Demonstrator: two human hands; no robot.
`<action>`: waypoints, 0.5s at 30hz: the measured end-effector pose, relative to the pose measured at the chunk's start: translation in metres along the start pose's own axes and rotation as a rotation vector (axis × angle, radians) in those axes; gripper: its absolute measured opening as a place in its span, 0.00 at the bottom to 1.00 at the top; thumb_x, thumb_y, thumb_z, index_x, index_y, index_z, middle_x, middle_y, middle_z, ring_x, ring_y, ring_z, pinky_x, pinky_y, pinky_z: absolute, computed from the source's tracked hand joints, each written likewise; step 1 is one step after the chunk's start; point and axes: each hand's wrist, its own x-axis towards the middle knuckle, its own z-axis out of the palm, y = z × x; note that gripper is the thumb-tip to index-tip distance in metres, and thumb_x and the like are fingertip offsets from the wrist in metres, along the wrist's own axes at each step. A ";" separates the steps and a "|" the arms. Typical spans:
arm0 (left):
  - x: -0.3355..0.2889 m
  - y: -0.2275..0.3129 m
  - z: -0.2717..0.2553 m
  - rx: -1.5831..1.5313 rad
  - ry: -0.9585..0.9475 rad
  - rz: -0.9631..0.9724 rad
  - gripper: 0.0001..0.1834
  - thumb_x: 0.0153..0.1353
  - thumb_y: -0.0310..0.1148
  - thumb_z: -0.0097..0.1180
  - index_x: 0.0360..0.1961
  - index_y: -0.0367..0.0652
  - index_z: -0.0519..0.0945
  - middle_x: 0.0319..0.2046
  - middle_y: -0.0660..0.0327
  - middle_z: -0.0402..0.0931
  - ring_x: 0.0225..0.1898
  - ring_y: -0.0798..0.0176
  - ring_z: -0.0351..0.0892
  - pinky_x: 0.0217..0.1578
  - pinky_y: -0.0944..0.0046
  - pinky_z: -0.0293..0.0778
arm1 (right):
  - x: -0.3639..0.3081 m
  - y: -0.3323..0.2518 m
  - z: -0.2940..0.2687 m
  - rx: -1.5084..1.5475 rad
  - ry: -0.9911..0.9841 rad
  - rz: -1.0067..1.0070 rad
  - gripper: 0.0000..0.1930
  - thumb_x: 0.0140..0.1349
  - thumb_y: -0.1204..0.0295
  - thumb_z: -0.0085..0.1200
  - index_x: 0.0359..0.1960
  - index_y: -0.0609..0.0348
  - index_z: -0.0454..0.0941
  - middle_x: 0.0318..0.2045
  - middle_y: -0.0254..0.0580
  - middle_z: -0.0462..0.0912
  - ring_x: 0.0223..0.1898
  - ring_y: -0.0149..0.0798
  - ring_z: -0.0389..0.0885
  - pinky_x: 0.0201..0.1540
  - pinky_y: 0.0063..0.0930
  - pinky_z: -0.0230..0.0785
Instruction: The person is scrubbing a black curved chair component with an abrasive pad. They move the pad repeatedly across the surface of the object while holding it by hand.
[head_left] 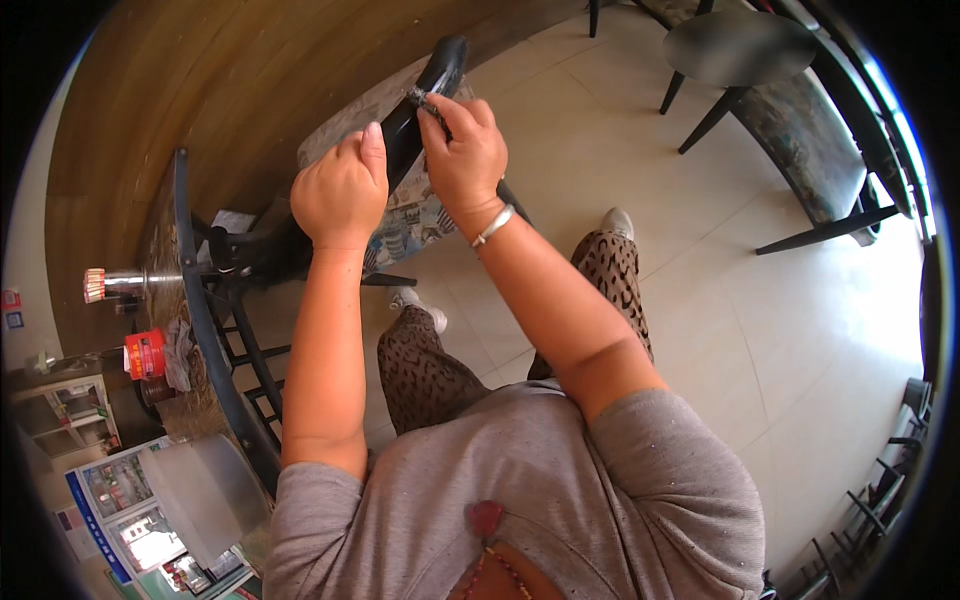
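A glossy black curved chair rail [402, 135] runs diagonally in front of me, its rounded end [446, 62] pointing up and away. My left hand [342, 190] is closed over the rail, thumb straight, with the other fingertips hidden beneath. My right hand [466, 152] pinches a small grey crinkled pad [418, 97], resembling a steel-wool scourer, and presses it to the rail near that end. Under the rail lies the chair's patterned seat [410, 228], in grey and beige print.
A brown wooden wall [230, 80] rises beyond the chair. On the left a dark-edged table [188, 220] bears a clear holder of toothpicks [97, 285] and a red tub [147, 354]. Another chair [800, 150] with a round stool [740, 48] stands far right on pale tiles [690, 290].
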 end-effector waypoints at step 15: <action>0.005 -0.015 -0.015 -0.505 -0.271 -0.339 0.27 0.67 0.50 0.23 0.47 0.57 0.77 0.32 0.62 0.82 0.37 0.54 0.79 0.36 0.58 0.72 | -0.039 -0.034 -0.013 0.036 -0.212 -0.338 0.10 0.44 0.70 0.61 0.31 0.49 0.80 0.22 0.36 0.71 0.22 0.40 0.72 0.20 0.31 0.65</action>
